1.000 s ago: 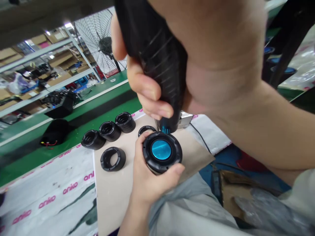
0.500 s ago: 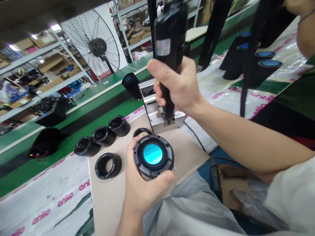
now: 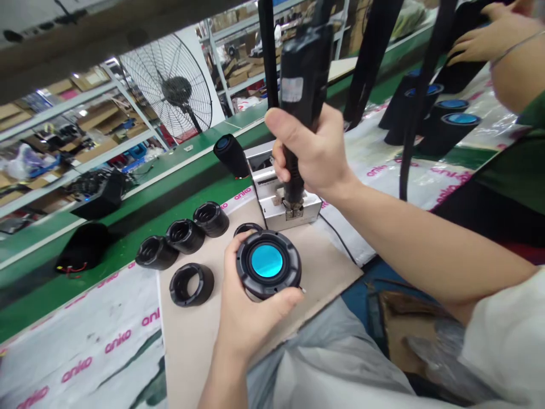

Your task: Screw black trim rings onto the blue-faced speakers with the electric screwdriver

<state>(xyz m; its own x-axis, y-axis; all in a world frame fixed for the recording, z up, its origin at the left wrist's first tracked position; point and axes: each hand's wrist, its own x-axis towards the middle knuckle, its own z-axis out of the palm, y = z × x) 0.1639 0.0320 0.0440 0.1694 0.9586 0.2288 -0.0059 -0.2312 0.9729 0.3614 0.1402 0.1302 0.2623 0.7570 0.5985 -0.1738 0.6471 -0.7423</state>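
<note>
My right hand (image 3: 317, 149) is wrapped round a black electric screwdriver (image 3: 303, 76), held upright. The lower end of the screwdriver meets the front of a silver metal box (image 3: 272, 211), which looks like a screw feeder; the bit itself is hidden. My left hand (image 3: 247, 318) grips a round black speaker (image 3: 267, 261) with a shiny blue centre, which faces up toward me. Its fingers curl round the far left side, and the thumb lies along the near rim. Behind the speaker, partly covered by it, is a black ring (image 3: 248, 228).
Several black ring stacks (image 3: 185, 236) and a loose black ring (image 3: 191, 284) stand left on the cardboard sheet (image 3: 187, 346). A dark cylinder (image 3: 230, 154) stands behind the metal box. At right, a co-worker's hand (image 3: 489, 37) is above blue-topped cylinders (image 3: 453, 128). A fan (image 3: 174, 88) stands behind.
The view has shifted slightly. A co-worker's hand has come into sight at the upper right. Both my hands keep their hold, with the screwdriver still at the metal box.
</note>
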